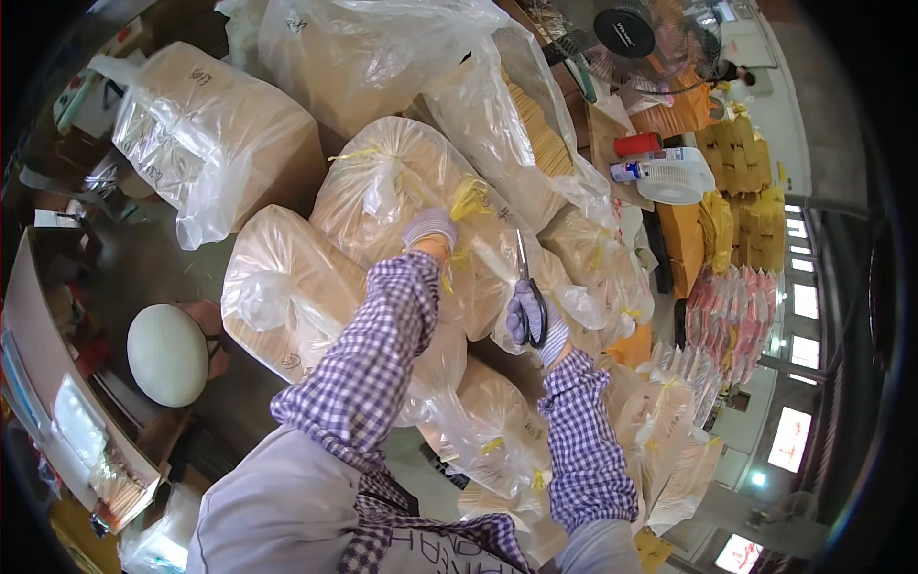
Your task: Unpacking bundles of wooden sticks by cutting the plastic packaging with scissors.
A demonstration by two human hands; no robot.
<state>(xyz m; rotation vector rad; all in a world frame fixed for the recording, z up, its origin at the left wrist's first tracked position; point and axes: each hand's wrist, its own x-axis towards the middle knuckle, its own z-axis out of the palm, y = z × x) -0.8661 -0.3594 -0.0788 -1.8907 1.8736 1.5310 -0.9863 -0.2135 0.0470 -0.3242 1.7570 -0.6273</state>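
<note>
My left hand (430,228), in a striped glove, is closed at a bunch of yellow ties (469,198). Some strands stick out past its fingers and others hang below. Beneath it lies a clear plastic bag (382,158) filled with tan, stacked pieces, its neck gathered with a yellow tie. My right hand (532,323), gloved too, grips the black handles of a pair of scissors (522,258). The blades point away from me, over another filled bag (492,268), and look nearly closed. Part of the left hand's grip is hidden.
Large filled bags (229,124) stand behind and left; another bag (282,287) lies nearer. A round white stool (168,355) stands at left by a table (67,325). At far right are a fan (626,33), a white plastic basket (677,177) and a red cylinder (638,144).
</note>
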